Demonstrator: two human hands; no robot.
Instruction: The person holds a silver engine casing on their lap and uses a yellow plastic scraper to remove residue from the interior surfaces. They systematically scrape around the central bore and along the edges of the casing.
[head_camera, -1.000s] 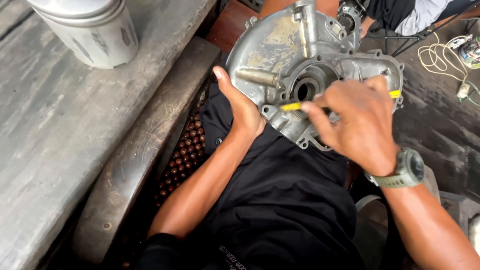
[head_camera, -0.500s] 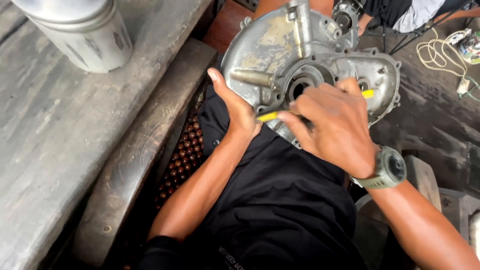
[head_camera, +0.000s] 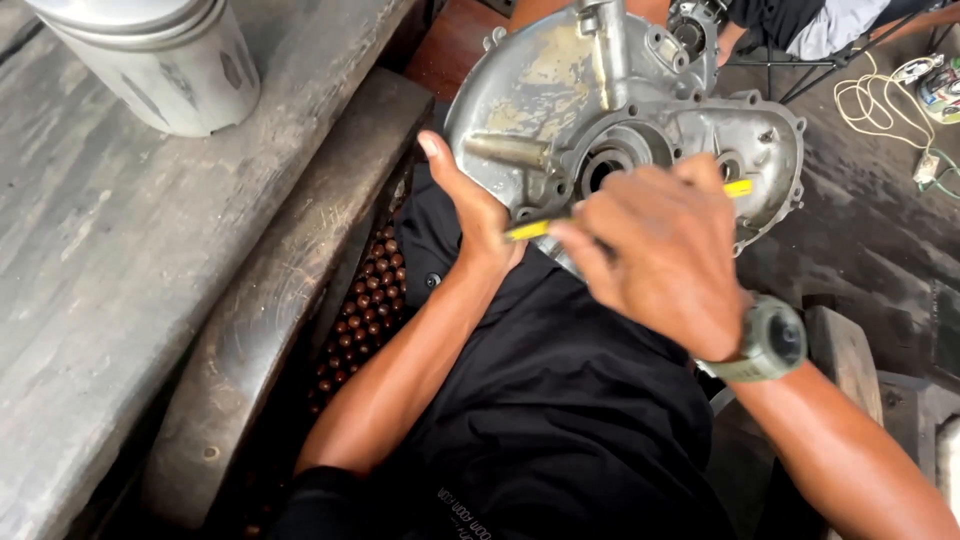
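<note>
Two hands: left hand (head_camera: 478, 215), right hand (head_camera: 665, 260). One grey engine casing (head_camera: 560, 80) against the left hand, one yellow tool (head_camera: 527, 229) in the right hand, one wristwatch (head_camera: 765, 342) behind it, one metal canister (head_camera: 160, 65) far left of the hands

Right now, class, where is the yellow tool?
In the head view, the yellow tool lies across the grey metal engine casing on the person's lap, gripped in the right hand, its tip beside the left hand that steadies the casing.
</note>
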